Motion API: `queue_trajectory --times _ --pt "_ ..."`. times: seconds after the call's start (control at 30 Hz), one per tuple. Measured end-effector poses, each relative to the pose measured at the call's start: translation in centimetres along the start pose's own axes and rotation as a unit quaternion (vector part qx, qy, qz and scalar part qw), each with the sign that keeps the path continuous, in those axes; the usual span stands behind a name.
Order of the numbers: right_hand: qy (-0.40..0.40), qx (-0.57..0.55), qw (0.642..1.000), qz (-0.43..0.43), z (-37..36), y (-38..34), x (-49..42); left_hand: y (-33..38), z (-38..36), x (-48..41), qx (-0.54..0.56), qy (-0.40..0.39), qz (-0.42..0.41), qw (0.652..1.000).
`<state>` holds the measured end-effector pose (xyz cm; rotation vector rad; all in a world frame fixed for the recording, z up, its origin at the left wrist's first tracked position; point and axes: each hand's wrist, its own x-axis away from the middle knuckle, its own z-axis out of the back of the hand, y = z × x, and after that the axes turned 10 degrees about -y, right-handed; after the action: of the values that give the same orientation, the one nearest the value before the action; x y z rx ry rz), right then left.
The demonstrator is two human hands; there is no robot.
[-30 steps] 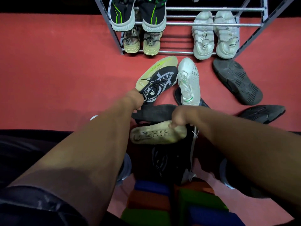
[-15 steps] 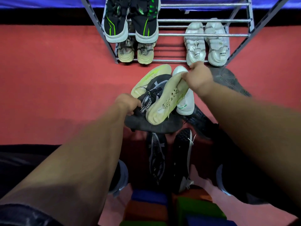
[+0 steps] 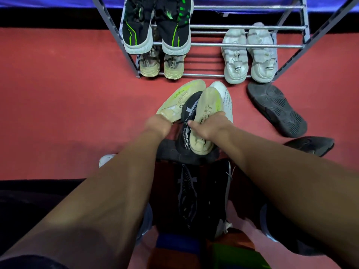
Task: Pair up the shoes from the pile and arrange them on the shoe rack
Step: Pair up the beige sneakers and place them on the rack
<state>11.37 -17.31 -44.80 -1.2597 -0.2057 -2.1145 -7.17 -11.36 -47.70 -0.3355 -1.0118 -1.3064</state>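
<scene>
My right hand [image 3: 210, 127] grips a cream-soled shoe [image 3: 206, 111], held sole up and pressed against a black shoe with white lettering [image 3: 187, 121]. My left hand [image 3: 159, 125] is closed over the heel of a matching yellow-green-soled shoe [image 3: 180, 98] lying sole up on the red floor; its fingers are hidden. A white shoe [image 3: 226, 98] lies just right of these. The metal shoe rack [image 3: 246, 45] stands ahead with a black-and-green pair [image 3: 155, 30] on an upper rail, and a beige pair [image 3: 161, 65] and a white pair [image 3: 249, 57] below.
A grey shoe lies sole up [image 3: 275, 109] to the right, with a dark shoe [image 3: 310, 145] nearer me. A dark sole [image 3: 169, 152] sits under my hands. Two black shoes [image 3: 202, 193] lie between my arms, above coloured mats [image 3: 194, 253].
My right hand lifted the cream-soled shoe from near me, swung it toward the rack, then brought it back against the black shoe. My left hand shifted slightly onto the sole-up shoe's heel.
</scene>
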Motion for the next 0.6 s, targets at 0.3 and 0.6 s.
queue_trajectory --times 0.3,0.6 --pt "-0.008 0.041 0.999 0.026 -1.9 -0.2 -0.9 1.0 1.5 -3.4 0.063 0.011 0.010 0.998" --pt "-0.020 0.022 0.999 0.040 -0.6 0.4 -1.8 0.7 -0.1 -3.3 0.135 -0.036 0.031 0.990"
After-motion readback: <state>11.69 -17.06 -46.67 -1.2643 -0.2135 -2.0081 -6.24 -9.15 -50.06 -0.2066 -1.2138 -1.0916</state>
